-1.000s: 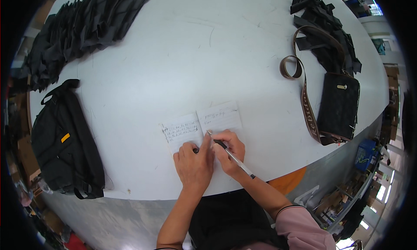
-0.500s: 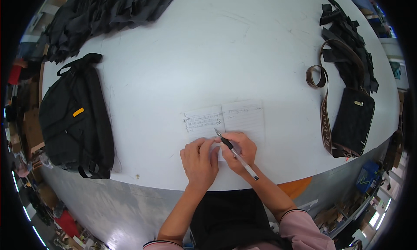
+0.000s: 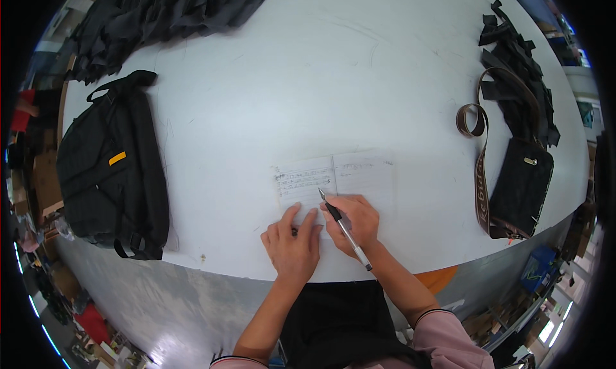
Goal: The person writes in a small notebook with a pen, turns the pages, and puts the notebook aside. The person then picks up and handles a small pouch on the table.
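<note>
An open notebook with ruled pages lies on the white table; its left page carries several handwritten lines, its right page a few at the top. My right hand is closed round a clear pen with a black grip, the tip pointing up-left near the middle of the notebook. On the notebook's lower left part rests my left hand, fingers apart and slightly bent. Something small and dark shows between its fingers, too small to name.
A black backpack with a yellow tag lies at the left. To the right are a small black bag with a brown patterned strap and a pile of black fabric strips. More black fabric is heaped at the far left.
My left hand has drawn slightly away from the right hand, and its fingers have spread. The pen is held a little steeper. The whole view has shifted slightly.
</note>
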### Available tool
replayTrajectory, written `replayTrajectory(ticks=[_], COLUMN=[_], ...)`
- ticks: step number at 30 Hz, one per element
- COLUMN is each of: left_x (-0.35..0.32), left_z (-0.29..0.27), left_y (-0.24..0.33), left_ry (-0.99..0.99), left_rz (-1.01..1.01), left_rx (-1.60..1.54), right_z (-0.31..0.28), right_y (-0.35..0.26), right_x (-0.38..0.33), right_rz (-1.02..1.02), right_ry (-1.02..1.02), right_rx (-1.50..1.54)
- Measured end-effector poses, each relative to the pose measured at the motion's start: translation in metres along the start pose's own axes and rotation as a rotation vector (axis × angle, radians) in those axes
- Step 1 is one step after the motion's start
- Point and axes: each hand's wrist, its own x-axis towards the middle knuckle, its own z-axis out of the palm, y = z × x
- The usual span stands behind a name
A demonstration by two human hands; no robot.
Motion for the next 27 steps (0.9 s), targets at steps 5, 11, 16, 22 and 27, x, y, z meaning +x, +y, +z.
replayTrajectory(ticks=[5, 11, 16, 22, 27], left_x=[-0.002, -0.005, -0.009, -0.01, -0.009], left_z=[0.002, 0.006, 0.011, 0.012, 0.011], left_y=[0.0, -0.006, -0.01, -0.012, -0.012], left_ry=[-0.008, 0.011, 0.039, 0.073, 0.118], left_rz=[-0.01, 0.012, 0.036, 0.032, -0.007], left_rx=[0.033, -0.003, -0.026, -0.078, -0.135], right_z=[-0.003, -0.006, -0.001, 0.01, 0.019], right_y=[-0.005, -0.013, -0.021, -0.021, -0.014], right_x=[0.01, 0.019, 0.02, 0.017, 0.008], right_rz=[-0.082, 0.148, 0.045, 0.111, 0.07], right_ry=[-0.078, -0.09, -0.137, -0.226, -0.168], right_rx=[-0.134, 0.061, 0.061, 0.086, -0.008])
